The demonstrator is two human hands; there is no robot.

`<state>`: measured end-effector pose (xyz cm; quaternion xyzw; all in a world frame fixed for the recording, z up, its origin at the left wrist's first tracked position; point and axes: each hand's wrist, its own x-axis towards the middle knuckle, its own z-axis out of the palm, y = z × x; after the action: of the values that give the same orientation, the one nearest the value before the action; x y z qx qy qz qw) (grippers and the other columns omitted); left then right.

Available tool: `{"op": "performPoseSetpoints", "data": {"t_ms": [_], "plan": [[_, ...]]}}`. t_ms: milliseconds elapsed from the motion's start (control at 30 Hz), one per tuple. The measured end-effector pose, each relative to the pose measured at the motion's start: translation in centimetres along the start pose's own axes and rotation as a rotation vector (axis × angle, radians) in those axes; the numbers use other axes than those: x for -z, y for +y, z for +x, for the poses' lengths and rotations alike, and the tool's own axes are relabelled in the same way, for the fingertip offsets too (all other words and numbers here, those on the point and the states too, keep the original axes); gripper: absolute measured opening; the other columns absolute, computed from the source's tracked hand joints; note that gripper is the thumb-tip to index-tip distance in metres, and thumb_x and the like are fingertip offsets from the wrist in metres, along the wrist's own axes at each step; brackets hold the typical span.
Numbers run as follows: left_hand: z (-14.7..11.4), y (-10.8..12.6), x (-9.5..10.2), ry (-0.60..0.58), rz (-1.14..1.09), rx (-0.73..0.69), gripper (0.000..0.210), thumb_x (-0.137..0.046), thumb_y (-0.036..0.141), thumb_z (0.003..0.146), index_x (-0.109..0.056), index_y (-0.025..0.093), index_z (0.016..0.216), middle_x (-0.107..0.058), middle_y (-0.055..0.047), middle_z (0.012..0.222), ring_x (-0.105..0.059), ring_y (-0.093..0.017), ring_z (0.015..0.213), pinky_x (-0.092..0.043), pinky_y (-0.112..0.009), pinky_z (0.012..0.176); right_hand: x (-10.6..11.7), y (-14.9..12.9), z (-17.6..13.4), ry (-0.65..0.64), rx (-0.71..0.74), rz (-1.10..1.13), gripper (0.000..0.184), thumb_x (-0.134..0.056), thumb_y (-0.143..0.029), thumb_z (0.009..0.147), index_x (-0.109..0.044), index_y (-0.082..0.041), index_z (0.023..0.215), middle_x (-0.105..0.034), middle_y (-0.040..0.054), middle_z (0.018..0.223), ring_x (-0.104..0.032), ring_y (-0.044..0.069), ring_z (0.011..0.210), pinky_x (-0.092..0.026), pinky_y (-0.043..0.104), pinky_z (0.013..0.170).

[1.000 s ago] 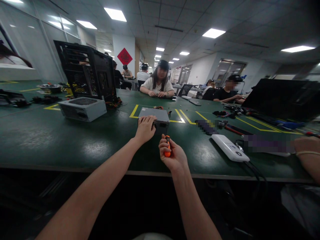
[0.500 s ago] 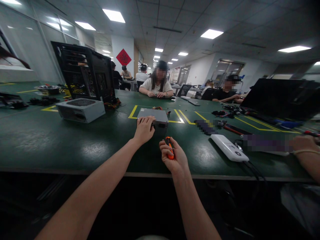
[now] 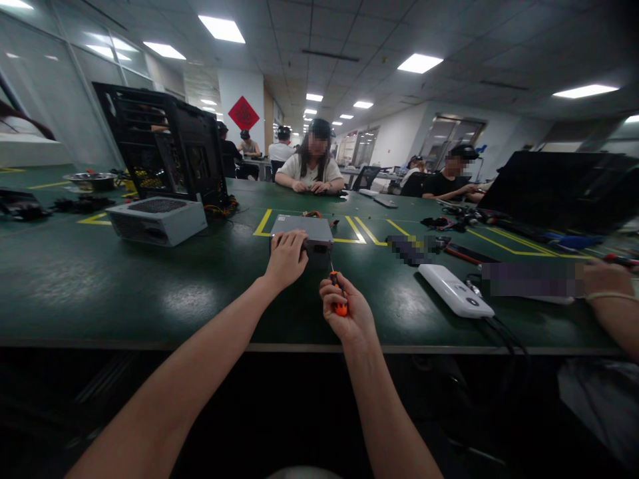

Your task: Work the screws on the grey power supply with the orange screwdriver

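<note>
A grey computer power supply (image 3: 315, 228) sits on the green table in front of me, its end with the socket facing my side. My left hand (image 3: 286, 258) lies over its near left part, fingers on the top and thumb at the front, steadying it. In my right hand (image 3: 352, 307) is a screwdriver (image 3: 341, 307) with an orange and black handle, fingers wrapped round it. Its thin shaft points away from me to the lower right corner of the power supply. Whether the tip sits in a screw is too small to tell.
A second power supply (image 3: 158, 219) and a black computer case (image 3: 172, 140) stand to the left. At right lie a white power bank (image 3: 455, 291) with cables, a dark monitor (image 3: 564, 193) and another person's hand (image 3: 606, 279). Someone sits across the table (image 3: 224, 306).
The screwdriver's handle has turned in my right hand, and my fingers have shifted on it. My left hand stays on the power supply. The whole view has moved slightly.
</note>
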<state>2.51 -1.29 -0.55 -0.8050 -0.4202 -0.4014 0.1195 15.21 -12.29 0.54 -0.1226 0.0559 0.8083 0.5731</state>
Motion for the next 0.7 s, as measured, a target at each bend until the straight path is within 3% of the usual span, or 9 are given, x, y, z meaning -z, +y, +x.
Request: {"op": "performPoseSetpoints", "data": {"t_ms": [167, 367, 533, 700], "plan": [[-0.1, 0.3, 0.2, -0.022, 0.012, -0.048, 0.036, -0.043, 0.017, 0.082, -0.047, 0.016, 0.118, -0.051, -0.008, 0.127, -0.040, -0.020, 0.123, -0.021, -0.040, 0.107, 0.0, 0.4, 0.1, -0.011, -0.007, -0.099, 0.026, -0.028, -0.028, 0.095, -0.049, -0.014, 0.095, -0.044, -0.0030, 0.066, -0.041, 0.001, 0.043, -0.035, 0.006, 0.031], [-0.1, 1.1, 0.4, -0.087, 0.016, -0.194, 0.039, -0.038, 0.018, 0.085, -0.046, 0.020, 0.123, -0.048, -0.007, 0.131, -0.039, -0.020, 0.123, -0.023, -0.041, 0.106, 0.0, 0.3, 0.3, 0.035, 0.009, -0.087, 0.023, -0.033, -0.030, 0.095, -0.046, -0.014, 0.085, -0.043, -0.0041, 0.066, -0.039, -0.001, 0.042, -0.031, 0.004, 0.029], [-0.4, 1.1, 0.2, -0.113, 0.074, -0.259, 0.035, -0.040, 0.020, 0.086, -0.054, 0.027, 0.118, -0.045, -0.007, 0.134, -0.035, -0.024, 0.126, -0.022, -0.048, 0.104, 0.0, 0.2, 0.2, -0.017, 0.012, -0.117, 0.027, -0.026, -0.029, 0.096, -0.049, -0.014, 0.093, -0.043, -0.0041, 0.065, -0.039, 0.000, 0.043, -0.033, 0.005, 0.030], [-0.5, 1.3, 0.2, -0.110, 0.102, -0.274, 0.032, -0.044, 0.020, 0.084, -0.060, 0.027, 0.111, -0.043, -0.009, 0.133, -0.033, -0.027, 0.126, -0.021, -0.052, 0.103, -0.1, 0.1, 0.3, -0.001, -0.001, -0.094, 0.021, -0.033, -0.032, 0.094, -0.044, -0.016, 0.085, -0.042, -0.0054, 0.065, -0.039, -0.001, 0.042, -0.031, 0.004, 0.029]]}}
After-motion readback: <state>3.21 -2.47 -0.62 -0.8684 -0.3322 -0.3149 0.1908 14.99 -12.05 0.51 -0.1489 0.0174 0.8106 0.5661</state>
